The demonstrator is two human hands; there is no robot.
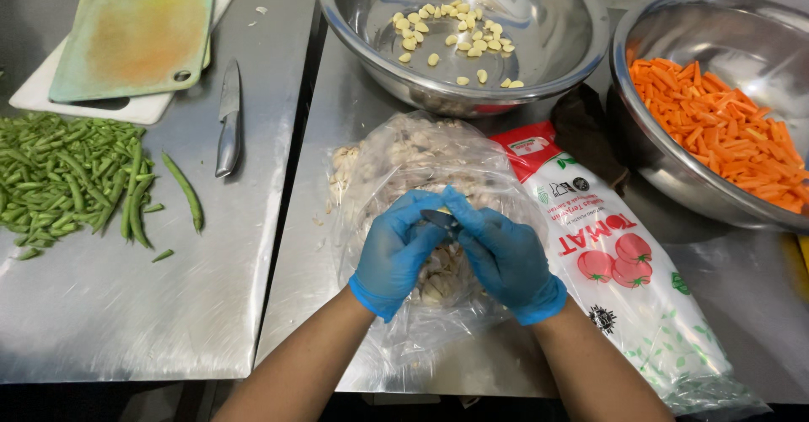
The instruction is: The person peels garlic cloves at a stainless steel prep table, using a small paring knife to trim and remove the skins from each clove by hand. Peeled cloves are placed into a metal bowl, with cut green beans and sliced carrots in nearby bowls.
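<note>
Blue-gloved left hand [394, 249] pinches a garlic clove; right hand [506, 258] closed on small dark-bladed knife [438, 217] — over clear plastic bag of garlic [404, 156], catching skins.

The blue-gloved left hand [394, 252] and blue-gloved right hand [506, 258] close around a small dark blade [439, 217], hiding its handle and whatever it cuts. The steel bowl of orange carrot sticks [674, 165] runs off the right edge.
</note>
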